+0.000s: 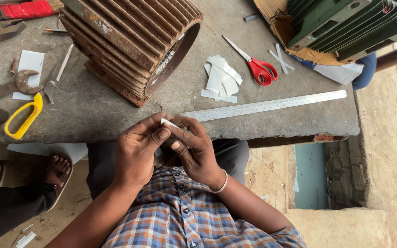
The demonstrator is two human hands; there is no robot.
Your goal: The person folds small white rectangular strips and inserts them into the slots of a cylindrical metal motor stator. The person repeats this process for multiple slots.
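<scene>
Left hand (136, 154) and right hand (196, 149), fingers pinching white paper strip (168, 123), ruler (263, 106) at one o'clock; best creased squarely, slowly.

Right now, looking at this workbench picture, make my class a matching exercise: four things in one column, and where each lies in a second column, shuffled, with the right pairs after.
Things:
1. red-handled scissors
2. steel ruler
3. small white strip
4. yellow handle

Places:
A. pinched between the left hand and right hand
B. at the bench's left edge
C. along the near edge of the bench, right of the rusty motor housing
D. beside the pile of white paper strips

Pairs: 1-D, 2-C, 3-A, 4-B
</scene>
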